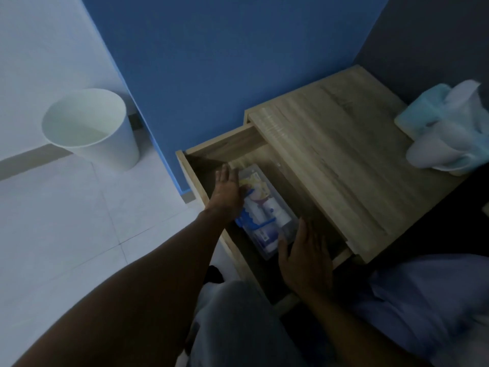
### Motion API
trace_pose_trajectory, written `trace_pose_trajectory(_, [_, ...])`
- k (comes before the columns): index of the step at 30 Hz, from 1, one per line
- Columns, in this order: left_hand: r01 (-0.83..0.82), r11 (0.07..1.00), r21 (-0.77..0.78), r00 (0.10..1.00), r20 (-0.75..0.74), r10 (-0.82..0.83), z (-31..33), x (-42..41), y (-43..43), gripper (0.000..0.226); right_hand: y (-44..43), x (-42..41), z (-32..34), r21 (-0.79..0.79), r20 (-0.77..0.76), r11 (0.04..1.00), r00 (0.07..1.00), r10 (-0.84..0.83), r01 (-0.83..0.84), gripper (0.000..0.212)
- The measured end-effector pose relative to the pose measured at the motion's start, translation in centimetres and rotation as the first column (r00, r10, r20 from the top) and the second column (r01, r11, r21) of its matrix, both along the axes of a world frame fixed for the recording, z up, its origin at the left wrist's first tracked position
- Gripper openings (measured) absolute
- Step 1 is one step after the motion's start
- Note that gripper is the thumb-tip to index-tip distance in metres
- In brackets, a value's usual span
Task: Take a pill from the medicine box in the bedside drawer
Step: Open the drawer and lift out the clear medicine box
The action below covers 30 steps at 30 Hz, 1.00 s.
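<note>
The wooden bedside drawer [219, 148] stands pulled open below the cabinet top. Inside it lies a clear plastic medicine box [267, 207] with blue clips, holding small bottles and packets. My left hand [229, 192] reaches into the drawer with fingers spread, resting against the box's far left end. My right hand [304, 252] is at the box's near end, fingers apart, thumb touching its corner. Neither hand has lifted the box. No single pill can be made out.
The wooden bedside cabinet top [330, 144] carries a blue tissue pack [444, 120] at its right edge. A white waste bin [92, 125] stands on the tiled floor to the left. A blue wall [225, 62] runs behind. Bedding [423, 300] lies at lower right.
</note>
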<state>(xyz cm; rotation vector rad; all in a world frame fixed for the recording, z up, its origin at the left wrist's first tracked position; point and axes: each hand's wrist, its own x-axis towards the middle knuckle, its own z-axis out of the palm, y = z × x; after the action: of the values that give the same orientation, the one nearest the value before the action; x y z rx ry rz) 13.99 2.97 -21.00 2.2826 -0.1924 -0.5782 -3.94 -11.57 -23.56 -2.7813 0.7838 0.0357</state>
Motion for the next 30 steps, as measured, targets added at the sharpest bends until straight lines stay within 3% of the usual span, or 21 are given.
trace_pose_trajectory(3, [-0.159, 0.98, -0.119, 0.981, -0.128, 0.144, -0.9, 0.3, -0.1, 0.07, 0.3, 0.3, 0.4, 0.03, -0.007, 0.999, 1.0, -0.012, 0.012, 0.068])
trace_pose_trajectory(7, [-0.25, 0.955, -0.161, 0.959, -0.179, 0.221, -0.9, 0.2, 0.2, 0.062, 0.6, 1.1, 1.3, 0.171, -0.112, 0.98, 0.99, -0.082, 0.1, 0.069])
trace_pose_trajectory(10, [-0.245, 0.955, -0.165, 0.96, -0.18, 0.215, 0.3, -0.1, 0.7, 0.053, 0.8, 2.5, 2.0, 0.436, -0.16, 0.846, 0.952, -0.261, 0.306, 0.075])
trace_pose_trajectory(13, [-0.211, 0.966, -0.152, 0.973, -0.129, 0.192, 2.3, -1.1, 0.9, 0.05, 1.4, 2.8, 3.4, 0.565, -0.108, 0.742, 0.924, -0.367, 0.361, 0.072])
trace_pose_trajectory(19, [-0.188, 0.973, -0.134, 0.98, 0.034, 0.194, 8.2, -0.7, 2.0, 0.041, 1.3, 1.7, 7.6, 0.706, 0.102, 0.69, 0.941, -0.324, 0.161, 0.065])
trace_pose_trajectory(23, [-0.173, 0.984, -0.048, 0.949, 0.258, 0.179, 12.9, 0.9, 2.0, 0.052, 0.1, 3.1, 11.6, 0.716, 0.235, 0.696, 0.922, -0.309, 0.051, 0.066])
trace_pose_trajectory(26, [-0.214, 0.974, -0.074, 0.93, 0.289, 0.226, 15.8, 3.0, 1.0, 0.067, -1.6, 5.3, 14.0, 0.72, 0.355, 0.694, 0.864, -0.356, -0.01, 0.064])
trace_pose_trajectory(30, [-0.225, 0.964, -0.141, 0.931, 0.262, 0.256, 17.6, 5.9, -1.5, 0.069, -4.6, 8.6, 16.0, 0.708, 0.41, 0.705, 0.841, -0.351, -0.051, 0.066])
